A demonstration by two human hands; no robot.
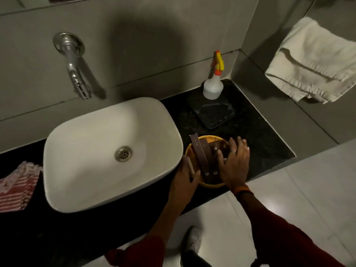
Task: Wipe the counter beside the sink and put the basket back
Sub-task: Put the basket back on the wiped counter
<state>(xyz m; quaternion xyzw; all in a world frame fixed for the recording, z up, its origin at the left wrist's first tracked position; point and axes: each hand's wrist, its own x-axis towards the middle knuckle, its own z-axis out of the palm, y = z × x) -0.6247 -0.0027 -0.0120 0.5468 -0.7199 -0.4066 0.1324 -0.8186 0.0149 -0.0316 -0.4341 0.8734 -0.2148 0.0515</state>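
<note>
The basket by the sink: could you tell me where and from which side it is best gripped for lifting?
Grip the basket by its rim on opposite sides, left hand at the sink side and right hand at the far side. It is round, shallow and open-topped, with tall brown packets leaning inside, so two level side grips should keep them from tipping.

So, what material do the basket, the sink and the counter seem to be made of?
The basket looks like woven wicker or cane, yellow-tan, with visible weave on its rim. The sink seems glazed white ceramic, smooth with a soft sheen. The counter looks like polished black speckled stone, perhaps granite.
</note>
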